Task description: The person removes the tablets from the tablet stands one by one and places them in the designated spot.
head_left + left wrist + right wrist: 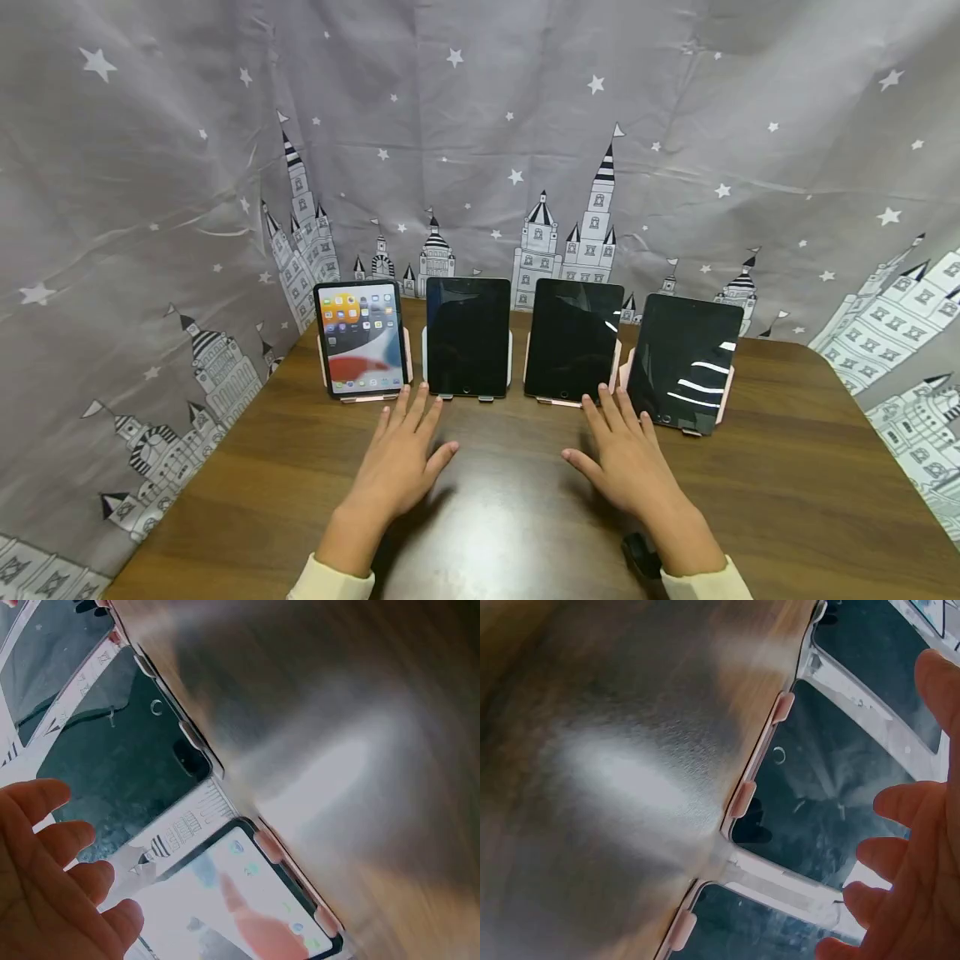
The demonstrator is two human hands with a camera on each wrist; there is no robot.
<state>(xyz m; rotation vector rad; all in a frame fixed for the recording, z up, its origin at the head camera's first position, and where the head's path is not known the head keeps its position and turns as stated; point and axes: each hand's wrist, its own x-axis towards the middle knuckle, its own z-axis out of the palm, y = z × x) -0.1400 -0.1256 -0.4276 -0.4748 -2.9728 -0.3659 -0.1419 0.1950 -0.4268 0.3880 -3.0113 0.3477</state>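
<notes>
Four... several tablets stand in a row on small stands across the table. The leftmost tablet (362, 337) has its screen lit with app icons; the second tablet (468, 337), third tablet (573, 337) and rightmost tablet (684, 358) have dark screens. My left hand (401, 462), palm down with fingers spread, is over the table in front of the two left tablets. My right hand (626, 467) is spread likewise before the two right ones. Both hands hold nothing. In the left wrist view the left fingers (90, 881) show beside the lit screen.
The brown wooden table (510, 525) reaches back to a grey curtain (465, 125) printed with castles and stars. A small black object (640, 554) shows under the right wrist. Pink stand clips (744, 799) hold the tablets' lower edges.
</notes>
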